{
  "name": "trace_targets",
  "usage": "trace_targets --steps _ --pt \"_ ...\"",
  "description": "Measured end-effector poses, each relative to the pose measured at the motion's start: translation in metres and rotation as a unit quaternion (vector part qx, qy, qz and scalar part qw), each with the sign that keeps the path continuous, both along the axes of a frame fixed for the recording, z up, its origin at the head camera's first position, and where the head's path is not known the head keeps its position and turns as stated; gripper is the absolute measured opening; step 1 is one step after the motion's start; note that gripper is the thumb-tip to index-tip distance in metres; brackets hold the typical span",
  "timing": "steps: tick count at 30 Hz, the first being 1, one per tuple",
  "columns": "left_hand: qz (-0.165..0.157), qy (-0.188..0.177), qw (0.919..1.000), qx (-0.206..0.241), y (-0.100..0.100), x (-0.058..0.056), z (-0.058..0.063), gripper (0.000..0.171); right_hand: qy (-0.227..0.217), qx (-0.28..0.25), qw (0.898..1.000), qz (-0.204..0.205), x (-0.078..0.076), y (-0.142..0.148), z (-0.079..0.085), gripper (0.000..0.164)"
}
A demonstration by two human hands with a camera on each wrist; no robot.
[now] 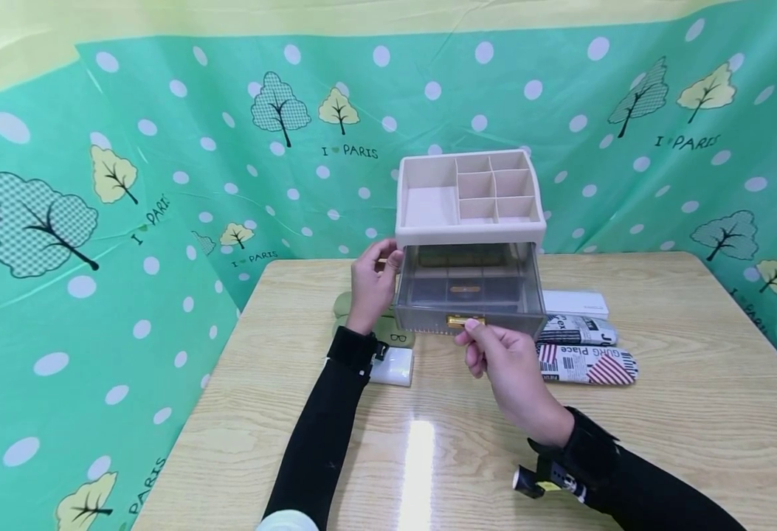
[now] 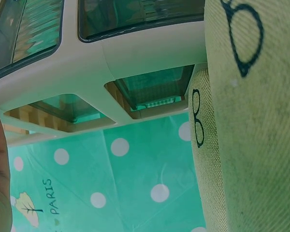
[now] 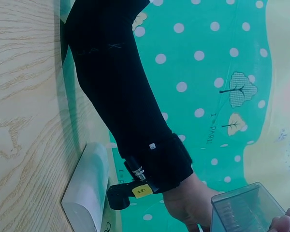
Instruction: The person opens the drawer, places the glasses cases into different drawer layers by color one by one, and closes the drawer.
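Observation:
A cream desk organizer [image 1: 421, 234] stands on the table with a clear grey drawer [image 1: 421, 317] pulled out at its front. My right hand [image 1: 510, 372] pinches the drawer's gold handle [image 1: 457, 321] between thumb and fingers. At the organizer's left side, my left hand [image 1: 373, 284] grips the frame edge with bent fingers. Only a strip of that hand shows in the left wrist view, against the windowed side panel [image 2: 150, 48]. The right wrist view catches the drawer [image 3: 246, 212] at its lower corner. Through the drawer a second gold handle shows.
Green fabric cases [image 1: 398, 338] with a glasses print lie under my left wrist, with a white pack [image 1: 393, 367] in front. Right of the organizer lie a white box [image 1: 574, 303] and two newsprint-patterned cases [image 1: 590, 366]. A green patterned cloth [image 1: 215, 177] hangs behind.

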State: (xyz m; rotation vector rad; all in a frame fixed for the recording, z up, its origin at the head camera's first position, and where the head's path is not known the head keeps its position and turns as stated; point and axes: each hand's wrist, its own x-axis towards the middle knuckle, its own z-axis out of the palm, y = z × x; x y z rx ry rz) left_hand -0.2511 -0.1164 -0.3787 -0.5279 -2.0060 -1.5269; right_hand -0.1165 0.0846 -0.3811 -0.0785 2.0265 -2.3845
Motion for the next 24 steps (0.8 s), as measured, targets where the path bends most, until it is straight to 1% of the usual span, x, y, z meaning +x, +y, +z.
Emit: trace_targets --steps 8,16,19,24 --pt "-0.002 0.008 0.9999 -0.007 -0.0005 0.0014 0.0016 0.027 -0.002 -0.007 1.0 -0.009 0.002 -0.0003 0.0024 0.039" --pt "0.001 -0.003 1.0 -0.004 0.0 0.0011 0.0012 0.026 -0.003 -0.017 1.0 -0.017 0.0046 0.0013 0.005 0.036" --pt "0.001 -0.005 1.0 -0.003 0.0001 0.0008 0.001 0.026 -0.005 -0.024 0.999 -0.022 0.0042 0.002 0.0042 0.037" --pt "0.002 -0.007 1.0 0.0 0.0001 0.0007 0.001 0.026 -0.007 -0.018 1.0 -0.021 0.003 0.0037 0.0019 0.037"
